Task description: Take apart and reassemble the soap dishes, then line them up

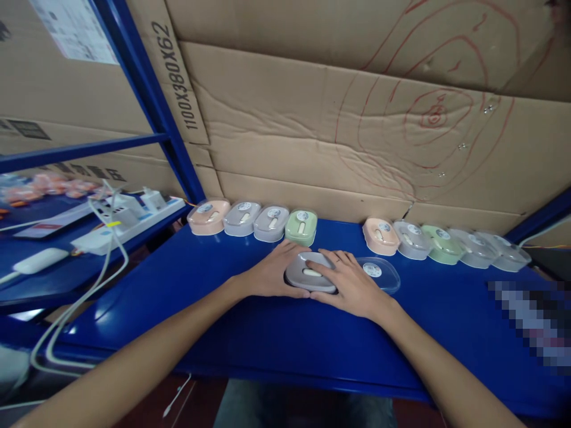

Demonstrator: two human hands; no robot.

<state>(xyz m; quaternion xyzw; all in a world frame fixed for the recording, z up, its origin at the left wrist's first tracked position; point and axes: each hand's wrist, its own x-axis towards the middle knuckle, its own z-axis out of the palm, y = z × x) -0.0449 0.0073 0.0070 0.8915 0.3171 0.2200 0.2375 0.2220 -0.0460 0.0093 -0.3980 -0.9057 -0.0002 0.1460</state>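
A grey rounded box (312, 282) with a pale oblong piece on its top sits on the blue table in front of me. My left hand (277, 272) wraps around its left side, the thumb along the near edge. From the right, my right hand (352, 282) grips the same box, with a finger lying across its top. Just beyond my right hand lies a clear plastic lid (386, 276) with a round white label, partly hidden by the hand. A green box (300, 228) under a clear lid stands right behind my left hand.
Lidded boxes line the back of the blue table (267, 339): a left group with a peach box (207, 219), a right group with another peach box (380, 236). Behind them rises a cardboard wall (276, 107). A power strip (129, 226) and white cables (89, 303) are at left.
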